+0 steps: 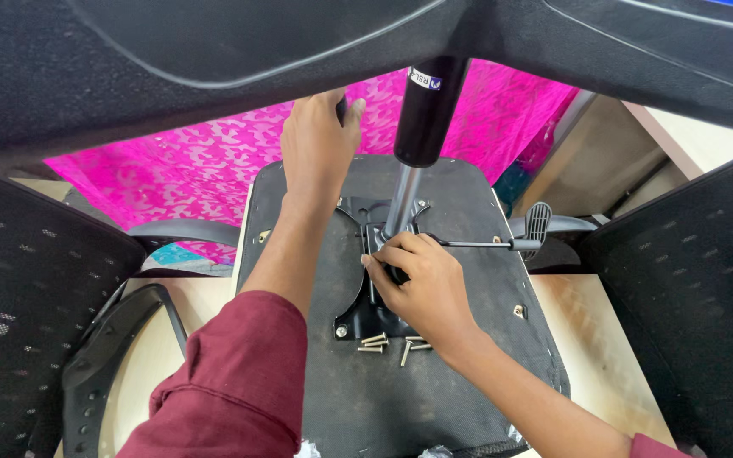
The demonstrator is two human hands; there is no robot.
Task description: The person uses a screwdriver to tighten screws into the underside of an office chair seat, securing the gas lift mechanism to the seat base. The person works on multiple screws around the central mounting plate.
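Observation:
An upturned office chair seat (468, 203) lies bottom-up on a wooden table (591, 339). A black metal mechanism plate (351, 284) is fixed to its underside, with a gas lift cylinder (424, 110) rising from it. My left hand (316, 140) grips a dark part of the chair base above the seat's far edge. My right hand (422, 284) rests on the mechanism plate at the foot of the cylinder, fingers curled against it. Several loose silver screws (392, 343) lie on the seat just below that hand. A thin lever (489, 244) sticks out to the right.
Black chair base legs (214, 51) arch across the top. Mesh chair backs stand at the left (19, 297) and right (697, 280). A black armrest (116, 348) lies at the lower left. Pink patterned cloth (205, 161) hangs behind.

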